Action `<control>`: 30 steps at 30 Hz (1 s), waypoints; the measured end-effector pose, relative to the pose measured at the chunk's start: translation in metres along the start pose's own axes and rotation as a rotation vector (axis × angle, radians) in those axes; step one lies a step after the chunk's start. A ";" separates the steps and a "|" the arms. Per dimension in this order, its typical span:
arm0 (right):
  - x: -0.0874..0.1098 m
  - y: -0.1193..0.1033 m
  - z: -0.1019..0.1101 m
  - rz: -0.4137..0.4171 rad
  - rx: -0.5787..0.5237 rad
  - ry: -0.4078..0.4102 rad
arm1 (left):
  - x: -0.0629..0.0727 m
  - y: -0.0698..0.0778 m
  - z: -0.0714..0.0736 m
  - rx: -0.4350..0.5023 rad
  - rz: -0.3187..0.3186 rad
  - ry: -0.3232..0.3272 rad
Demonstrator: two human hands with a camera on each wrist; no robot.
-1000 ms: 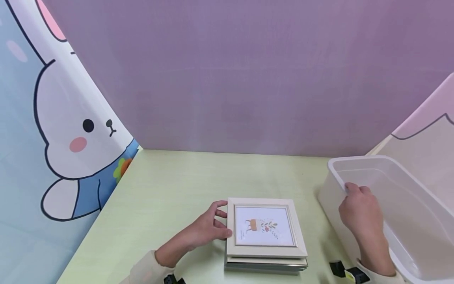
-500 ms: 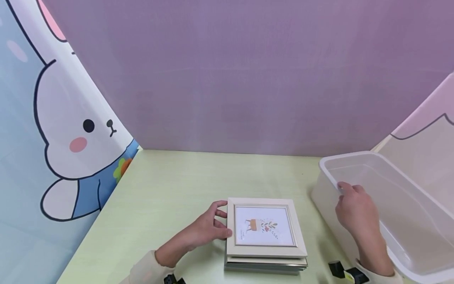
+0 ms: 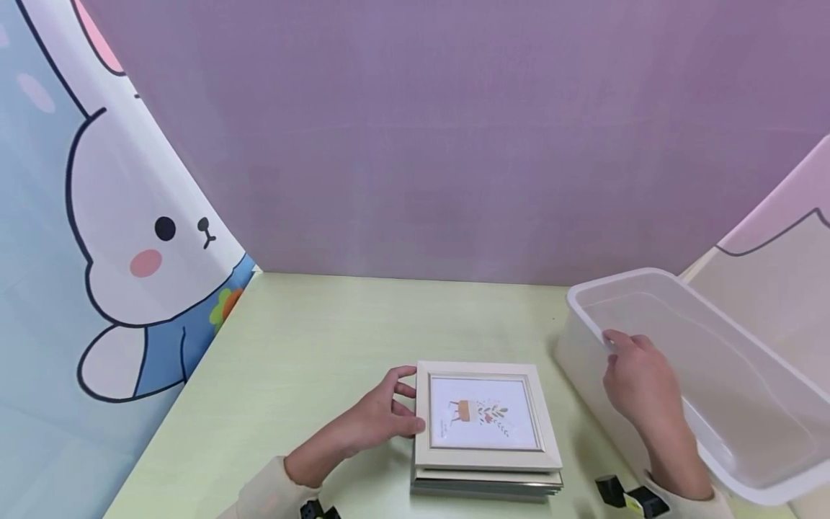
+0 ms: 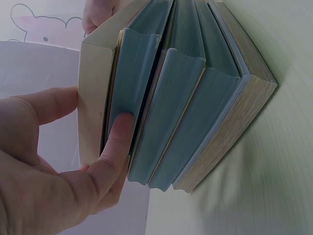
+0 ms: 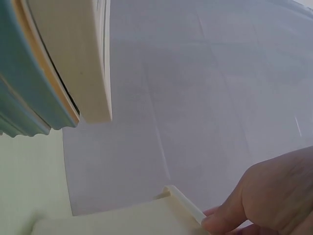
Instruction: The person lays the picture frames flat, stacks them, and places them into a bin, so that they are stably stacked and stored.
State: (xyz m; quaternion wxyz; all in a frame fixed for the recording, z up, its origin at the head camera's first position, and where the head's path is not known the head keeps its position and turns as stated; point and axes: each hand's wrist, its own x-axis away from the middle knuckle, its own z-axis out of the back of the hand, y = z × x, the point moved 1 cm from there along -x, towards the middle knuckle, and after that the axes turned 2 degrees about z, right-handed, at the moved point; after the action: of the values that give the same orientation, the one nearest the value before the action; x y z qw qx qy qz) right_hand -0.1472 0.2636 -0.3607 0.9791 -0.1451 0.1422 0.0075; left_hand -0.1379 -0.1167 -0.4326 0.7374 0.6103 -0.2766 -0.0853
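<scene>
A stack of picture frames [image 3: 486, 484] lies on the table. On top is a cream picture frame [image 3: 423, 418] showing a plant drawing. My left hand [image 3: 372, 418] touches the stack's left side, its fingers spread along the edge. In the left wrist view, one finger presses a blue-green frame [image 4: 127, 73], while another digit touches the cream one above. To the right stands a white plastic bin [image 3: 733, 389], with nothing seen inside. Its left rim is pinched by my right hand [image 3: 645, 386], thumb outside in the right wrist view.
The pale green table [image 3: 324, 324] ends at a purple back panel [image 3: 415, 144]. At the left rises a panel with a cartoon rabbit [image 3: 149, 216]. Another printed panel [image 3: 772, 288] stands behind the bin on the right.
My right hand has drawn the bin a little to the left, closer to the stack, its far end shifting most. The left hand and the picture frames have stayed in place.
</scene>
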 end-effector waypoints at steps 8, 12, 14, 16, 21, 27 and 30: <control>-0.001 -0.005 -0.001 0.021 -0.011 -0.009 | 0.000 0.000 0.000 -0.003 -0.004 0.000; -0.002 -0.006 -0.002 0.043 -0.014 -0.011 | 0.001 0.001 0.000 -0.002 -0.004 -0.001; -0.002 -0.007 -0.002 0.052 -0.015 -0.016 | 0.001 0.002 0.001 0.000 -0.003 -0.002; -0.003 -0.008 -0.001 0.060 -0.018 -0.026 | 0.001 0.002 0.001 -0.001 -0.003 -0.003; -0.005 -0.013 -0.001 0.068 -0.019 -0.067 | 0.001 0.003 0.001 -0.006 0.001 -0.004; -0.007 -0.019 -0.001 0.090 -0.022 -0.092 | 0.002 0.003 0.001 -0.010 0.002 -0.004; -0.008 -0.022 -0.001 0.111 -0.026 -0.085 | 0.002 0.003 0.001 -0.013 0.001 -0.002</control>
State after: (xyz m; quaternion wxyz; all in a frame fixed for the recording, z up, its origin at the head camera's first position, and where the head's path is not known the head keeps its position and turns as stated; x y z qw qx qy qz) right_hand -0.1544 0.2424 -0.3532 0.9804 -0.1492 0.1084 0.0695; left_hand -0.1374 -0.1175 -0.4292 0.7412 0.6052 -0.2771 -0.0872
